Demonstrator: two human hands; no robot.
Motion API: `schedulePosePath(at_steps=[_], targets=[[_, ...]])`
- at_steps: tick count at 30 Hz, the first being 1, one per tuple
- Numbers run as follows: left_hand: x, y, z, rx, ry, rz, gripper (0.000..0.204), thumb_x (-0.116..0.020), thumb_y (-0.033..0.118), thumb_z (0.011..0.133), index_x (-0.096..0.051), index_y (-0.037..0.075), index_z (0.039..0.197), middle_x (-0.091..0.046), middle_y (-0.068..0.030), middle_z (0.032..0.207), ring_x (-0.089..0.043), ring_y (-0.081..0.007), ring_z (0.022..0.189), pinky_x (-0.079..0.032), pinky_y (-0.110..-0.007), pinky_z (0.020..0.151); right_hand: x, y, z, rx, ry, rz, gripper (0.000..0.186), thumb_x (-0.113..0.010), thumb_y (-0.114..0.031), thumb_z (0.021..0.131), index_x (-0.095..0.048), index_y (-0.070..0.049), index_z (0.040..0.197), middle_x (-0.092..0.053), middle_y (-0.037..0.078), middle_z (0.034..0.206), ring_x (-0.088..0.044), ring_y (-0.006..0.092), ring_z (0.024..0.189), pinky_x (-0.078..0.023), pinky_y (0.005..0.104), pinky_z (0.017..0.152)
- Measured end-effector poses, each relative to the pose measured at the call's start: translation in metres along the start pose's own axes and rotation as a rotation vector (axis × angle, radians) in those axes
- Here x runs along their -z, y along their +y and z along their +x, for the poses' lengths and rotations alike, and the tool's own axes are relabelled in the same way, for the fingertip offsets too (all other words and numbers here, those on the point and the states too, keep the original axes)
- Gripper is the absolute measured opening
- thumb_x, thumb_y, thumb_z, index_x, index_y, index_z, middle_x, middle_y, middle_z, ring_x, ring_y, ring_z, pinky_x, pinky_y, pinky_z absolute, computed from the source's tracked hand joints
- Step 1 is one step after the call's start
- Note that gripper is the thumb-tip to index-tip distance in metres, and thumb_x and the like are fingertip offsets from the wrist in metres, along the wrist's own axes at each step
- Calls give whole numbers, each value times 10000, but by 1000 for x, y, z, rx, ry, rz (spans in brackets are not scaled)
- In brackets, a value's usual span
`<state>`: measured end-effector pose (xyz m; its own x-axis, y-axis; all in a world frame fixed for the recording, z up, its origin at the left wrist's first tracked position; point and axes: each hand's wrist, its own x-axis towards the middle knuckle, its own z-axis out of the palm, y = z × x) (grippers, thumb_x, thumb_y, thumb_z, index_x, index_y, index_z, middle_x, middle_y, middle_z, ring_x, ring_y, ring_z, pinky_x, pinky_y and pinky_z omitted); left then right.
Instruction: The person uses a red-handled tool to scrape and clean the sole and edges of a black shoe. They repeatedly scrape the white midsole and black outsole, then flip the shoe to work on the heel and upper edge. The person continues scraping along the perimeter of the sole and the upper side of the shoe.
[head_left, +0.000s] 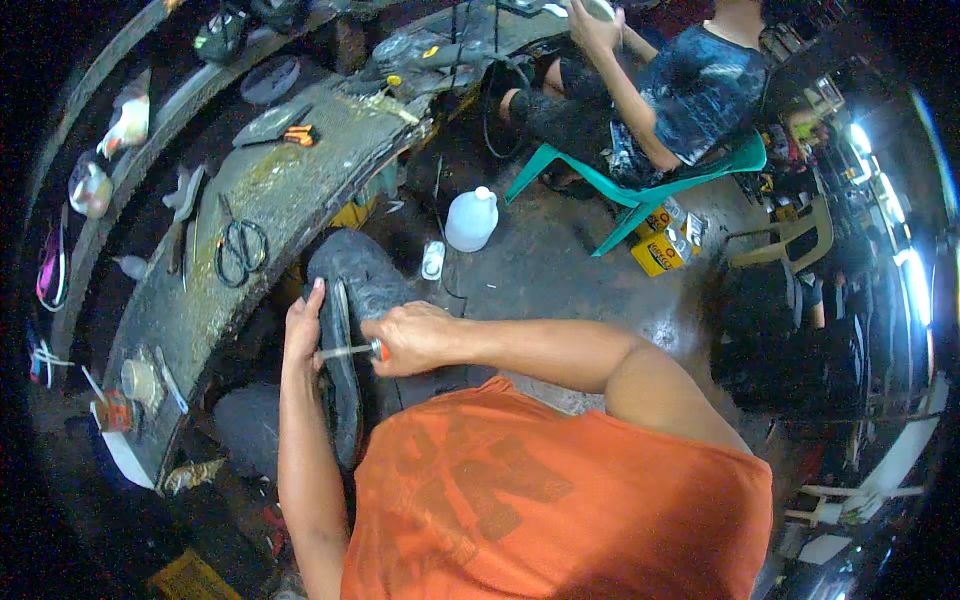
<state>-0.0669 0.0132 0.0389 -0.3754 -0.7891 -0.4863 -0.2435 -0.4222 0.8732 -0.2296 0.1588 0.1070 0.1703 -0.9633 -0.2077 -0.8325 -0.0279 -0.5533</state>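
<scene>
**Long dark piece [343, 390] sits between the left hand [303, 328] and the right hand [415, 340], just right of the workbench!**

And here's the workbench [285, 190], the giant of the scene, its grimy top sweeping up the left side! Over to the right of its far end, a co-worker [700, 90] in a dark, pale-streaked shirt sits with arms raised, taking up a green plastic chair [640, 192].

Now to the main action: the piece stands lengthwise close to the workbench's right edge, left hand along its left side, right hand across on its right! A white jug [471, 222] waits on the floor, well to the right of the workbench.

Look at those hands! The right one is curled firmly around an orange-ended handle. The left has its thumb pointing up beside the piece; the other fingers are hidden, so no telling how tightly they close.

On the workbench top, dark-handled scissors [236, 225] lie near that right edge. Beside the workbench, the thin hand tool [345, 352] in the right fist crosses the piece, tip toward the left wrist; contact can't be made out! Smallest of all, an orange cutter [300, 135] rests farther up the workbench.
</scene>
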Motion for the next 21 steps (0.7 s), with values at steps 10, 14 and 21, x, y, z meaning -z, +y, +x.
schedulePosePath(at_steps=[10,14,21], targets=[[19,-2,4,95,-116,-197,482,-622,486,1006,-686,9,1030,-700,-68,857,-664,-153,687,-537,-314,613,-7,-13,0,216,53,111,370,-710,-331,787,-656,-46,1016,-695,241,764,-699,449,761,-562,544,693],[19,-7,13,202,-341,-584,462,-580,478,1029,-698,50,1157,-751,-99,1008,-736,-213,801,-610,-355,734,7,-3,7,-16,279,225,436,-741,-400,816,-655,-41,1049,-702,253,791,-701,459,793,-564,537,732],[14,-25,39,235,-407,-547,488,-556,505,1032,-708,49,1121,-760,-100,966,-736,-202,748,-616,-347,669,-13,-3,-4,-52,122,147,436,-705,-361,793,-679,-39,1086,-716,277,845,-714,454,803,-581,560,748]])
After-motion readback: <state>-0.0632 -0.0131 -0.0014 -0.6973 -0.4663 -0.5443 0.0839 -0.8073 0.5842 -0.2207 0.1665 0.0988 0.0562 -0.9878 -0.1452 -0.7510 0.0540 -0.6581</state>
